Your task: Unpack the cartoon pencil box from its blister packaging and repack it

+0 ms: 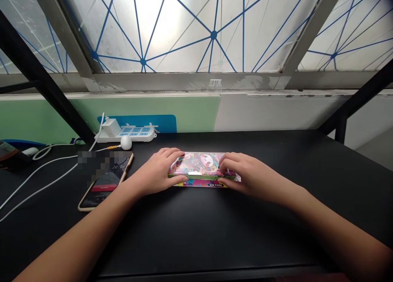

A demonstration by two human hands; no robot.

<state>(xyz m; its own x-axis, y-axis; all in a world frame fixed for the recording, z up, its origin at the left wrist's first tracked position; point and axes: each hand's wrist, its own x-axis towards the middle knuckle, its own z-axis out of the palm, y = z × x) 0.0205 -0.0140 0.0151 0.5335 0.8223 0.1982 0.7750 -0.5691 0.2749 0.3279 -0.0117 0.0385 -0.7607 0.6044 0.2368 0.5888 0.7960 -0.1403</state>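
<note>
While a phone (106, 187) lies leftward on the black desk (208, 237), I see the left hand (159, 172) clasping one end of a colourful pencil box (196, 164) resting mid-desk, and the right hand (245, 171), apart from it, clasping the other end.

Bright daylight through frosted window (190, 23); black desk (196, 237) dim, faint sheen; phone (106, 187) partly pixelated.

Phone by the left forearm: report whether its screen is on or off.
On: the phone's screen shows clock digits and a red bar, though pixelation hides its upper left part.
</note>
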